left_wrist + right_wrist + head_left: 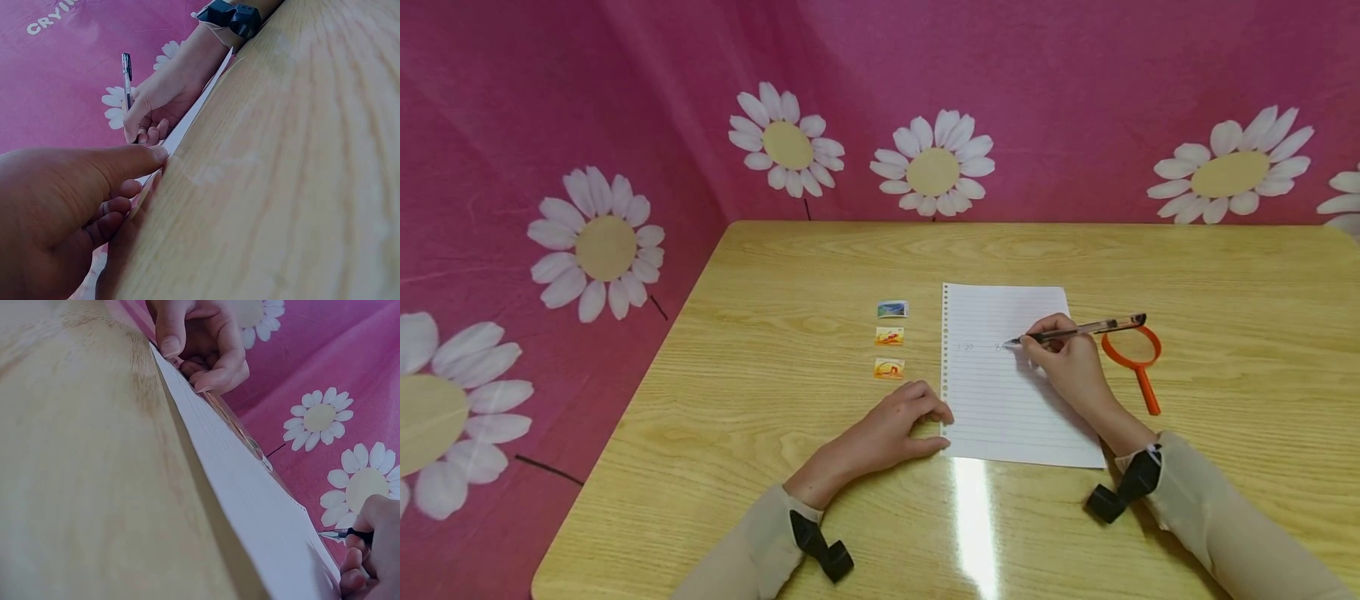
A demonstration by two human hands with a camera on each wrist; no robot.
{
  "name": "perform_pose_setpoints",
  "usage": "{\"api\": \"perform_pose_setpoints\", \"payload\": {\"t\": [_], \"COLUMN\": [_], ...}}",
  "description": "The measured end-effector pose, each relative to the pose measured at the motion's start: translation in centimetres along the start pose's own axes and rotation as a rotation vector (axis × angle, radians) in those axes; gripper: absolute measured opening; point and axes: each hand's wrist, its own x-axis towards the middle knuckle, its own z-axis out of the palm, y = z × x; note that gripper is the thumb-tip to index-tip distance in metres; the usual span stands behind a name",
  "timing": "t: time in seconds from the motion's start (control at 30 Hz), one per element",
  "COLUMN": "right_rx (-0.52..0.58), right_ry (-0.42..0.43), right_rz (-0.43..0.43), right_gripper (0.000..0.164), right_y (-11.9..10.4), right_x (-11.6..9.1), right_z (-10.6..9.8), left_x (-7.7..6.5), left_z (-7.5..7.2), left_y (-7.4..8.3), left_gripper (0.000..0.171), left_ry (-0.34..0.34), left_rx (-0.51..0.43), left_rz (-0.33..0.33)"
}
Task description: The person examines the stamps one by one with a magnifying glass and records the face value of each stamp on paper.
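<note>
While the right hand (pixel 1075 371) pinches the pen (pixel 1105 327) near its tip, right of the frame's centre, the left hand (pixel 898 423) rests a relaxed grip at the left edge of the paper (pixel 1000 408) beneath, presumably to steady it.

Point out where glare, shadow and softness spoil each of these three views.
Head: a white glare streak on the table at the paper's lower edge, with the handwriting faint; left wrist: the left hand dim in the foreground, the table's grain soft; right wrist: the table blurred, a strip of shadow along the paper's edge.
</note>
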Motion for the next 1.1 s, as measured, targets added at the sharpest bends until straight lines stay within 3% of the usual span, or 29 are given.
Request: {"api": "perform_pose_setpoints", "payload": {"t": [0.67,0.93,1.1], "right_rx": [0.106,0.115,0.093], "right_ry": [0.057,0.095,0.118], "right_rz": [0.018,0.057,0.029], "right_gripper": [0.007,0.008,0.007], "right_y": [0.0,0.1,0.5], "right_x": [-0.8,-1.5,-1.8], "right_z": [-1.5,-2.7,-3.5], "left_x": [0.0,0.0,0.0], "left_z": [0.1,0.2,0.3], "left_y": [0.0,0.0,-0.1], "left_gripper": [0.02,0.02,0.02], "left_ry": [0.014,0.013,0.021], "left_rx": [0.015,0.018,0.026], "left_rz": [0.017,0.001,0.007]}}
